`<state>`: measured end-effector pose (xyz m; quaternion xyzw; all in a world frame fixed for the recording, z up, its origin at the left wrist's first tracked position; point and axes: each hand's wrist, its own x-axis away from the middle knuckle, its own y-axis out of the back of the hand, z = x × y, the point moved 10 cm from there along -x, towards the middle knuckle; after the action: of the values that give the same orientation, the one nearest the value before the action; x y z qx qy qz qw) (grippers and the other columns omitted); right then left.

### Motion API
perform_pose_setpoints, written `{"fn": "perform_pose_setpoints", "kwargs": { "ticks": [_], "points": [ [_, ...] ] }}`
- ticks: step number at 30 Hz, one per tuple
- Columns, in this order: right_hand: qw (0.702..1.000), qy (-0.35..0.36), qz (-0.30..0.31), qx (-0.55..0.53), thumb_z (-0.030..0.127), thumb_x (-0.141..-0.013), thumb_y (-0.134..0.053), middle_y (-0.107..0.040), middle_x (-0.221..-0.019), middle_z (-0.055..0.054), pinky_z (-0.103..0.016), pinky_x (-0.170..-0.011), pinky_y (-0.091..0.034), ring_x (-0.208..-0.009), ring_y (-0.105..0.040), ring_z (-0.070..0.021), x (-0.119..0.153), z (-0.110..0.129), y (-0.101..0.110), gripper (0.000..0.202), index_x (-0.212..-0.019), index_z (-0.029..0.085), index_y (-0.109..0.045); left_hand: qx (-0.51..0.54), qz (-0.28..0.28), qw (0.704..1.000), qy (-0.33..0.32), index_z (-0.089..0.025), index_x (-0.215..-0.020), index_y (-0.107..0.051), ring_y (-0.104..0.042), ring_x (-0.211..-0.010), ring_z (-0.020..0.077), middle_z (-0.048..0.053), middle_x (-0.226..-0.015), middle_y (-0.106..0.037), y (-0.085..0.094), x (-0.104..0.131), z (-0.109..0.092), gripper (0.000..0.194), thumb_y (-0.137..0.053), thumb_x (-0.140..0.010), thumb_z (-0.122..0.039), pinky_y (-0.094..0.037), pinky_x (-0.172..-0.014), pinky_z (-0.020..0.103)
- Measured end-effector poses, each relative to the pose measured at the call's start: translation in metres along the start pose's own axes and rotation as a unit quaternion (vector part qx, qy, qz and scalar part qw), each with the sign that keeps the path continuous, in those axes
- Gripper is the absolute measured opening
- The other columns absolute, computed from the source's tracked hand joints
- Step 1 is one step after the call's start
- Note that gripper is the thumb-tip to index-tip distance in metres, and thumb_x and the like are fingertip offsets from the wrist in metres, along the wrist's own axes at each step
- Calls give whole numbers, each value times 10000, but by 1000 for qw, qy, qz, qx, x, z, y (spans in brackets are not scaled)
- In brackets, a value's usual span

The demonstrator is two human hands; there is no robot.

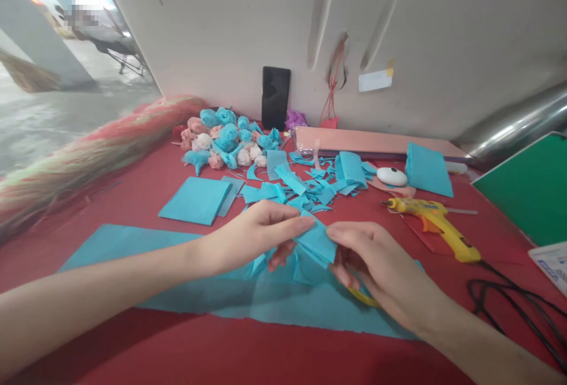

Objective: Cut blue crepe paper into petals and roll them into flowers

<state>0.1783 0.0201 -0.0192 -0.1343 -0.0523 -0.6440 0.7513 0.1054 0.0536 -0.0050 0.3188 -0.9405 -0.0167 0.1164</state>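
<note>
My left hand (261, 231) pinches a small folded stack of blue crepe paper (319, 242) between thumb and fingers. The thumb and fingertips of my right hand (381, 261) are closed on the stack's right end. Below my right palm shows a yellow curved piece (364, 297), perhaps a scissors handle; most of it is hidden by the hand. Both hands are above a long blue crepe sheet (177, 290) lying flat on the red table. Just beyond them is a heap of blue paper scraps (316, 187).
Blue, pink and white paper flowers (228, 137) are piled at back left. A folded blue square (195, 201) lies at left. A yellow glue gun (436, 225) with a black cord, a white oval object (391, 176) and a green board (531, 190) are at right. A phone (275, 97) leans on the wall.
</note>
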Motion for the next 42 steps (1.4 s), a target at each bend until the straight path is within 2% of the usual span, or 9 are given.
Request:
{"fn": "perform_pose_setpoints", "kwargs": {
  "ticks": [5, 10, 15, 20, 25, 31, 34, 39, 42],
  "points": [
    [995, -27, 32, -95, 342, -823, -519, -440, -397, 45, -154, -382, -294, -362, -366, -47, -5, -9, -5, 347, -537, 152, -461, 112, 12, 992, 52, -160, -503, -424, -420, -344, 75, -54, -368, -418, -6, -5, 13, 434, -465, -826, -447, -432, -456, 211],
    [994, -58, 34, -85, 340, -835, -499, -482, -429, 31, -147, -375, -308, -368, -385, -47, -5, -19, -6, 295, -631, 130, -537, 119, 53, 987, 95, -126, -480, -534, -475, -382, 88, 9, -441, -522, -18, -5, 21, 486, -443, -804, -476, -423, -426, 198],
    [992, -82, 38, -91, 368, -827, -482, -453, -427, 29, -152, -362, -292, -360, -375, -51, -6, -22, -8, 333, -593, 131, -504, 178, 58, 978, 92, -131, -430, -535, -410, -309, 78, -12, -348, -453, -25, -2, 24, 494, -433, -826, -409, -406, -391, 202],
    [988, -75, 51, -124, 436, -859, -414, -473, -495, 27, -152, -369, -302, -400, -399, -65, -7, -19, -11, 340, -688, 156, -503, 232, 21, 969, 82, -131, -394, -491, -395, -306, 69, -9, -322, -446, -21, -2, 25, 492, -450, -813, -385, -401, -395, 184],
    [979, -73, 115, -149, 437, -877, -346, -488, -542, 14, -138, -370, -310, -405, -396, -56, -4, -17, -21, 363, -750, 149, -525, 255, 6, 963, 84, -127, -387, -476, -368, -293, 58, -16, -310, -431, -19, -3, 24, 487, -451, -813, -363, -406, -397, 175],
    [985, 4, 85, -150, 284, -850, -399, -526, -629, 3, -136, -367, -348, -460, -462, -80, -4, -2, -12, 182, -950, 191, -519, 276, 52, 956, 86, -125, -409, -488, -373, -298, 66, -4, -331, -451, -28, -2, 25, 507, -428, -827, -406, -424, -394, 190],
    [989, 61, 89, -104, 208, -832, -456, -525, -741, 1, -130, -385, -375, -508, -484, -72, -2, 6, -10, 238, -1065, 224, -498, 276, 70, 954, 92, -127, -398, -486, -381, -312, 73, 6, -339, -449, -31, -2, 26, 547, -409, -828, -457, -437, -397, 200],
    [982, 118, 115, -95, 120, -819, -448, -513, -782, 3, -121, -414, -390, -533, -481, -56, 2, 12, -15, 246, -1039, 216, -503, 266, 76, 958, 74, -133, -436, -490, -401, -325, 79, 12, -370, -470, -30, -4, 25, 603, -353, -815, -580, -413, -377, 200],
    [986, 101, 88, -100, 109, -803, -461, -520, -790, 5, -114, -397, -372, -489, -464, -38, 0, 11, -13, 232, -1010, 208, -499, 250, 70, 964, 48, -133, -493, -509, -413, -336, 82, 15, -402, -488, -28, -6, 22, 617, -282, -823, -603, -408, -384, 200]
  ]
}}
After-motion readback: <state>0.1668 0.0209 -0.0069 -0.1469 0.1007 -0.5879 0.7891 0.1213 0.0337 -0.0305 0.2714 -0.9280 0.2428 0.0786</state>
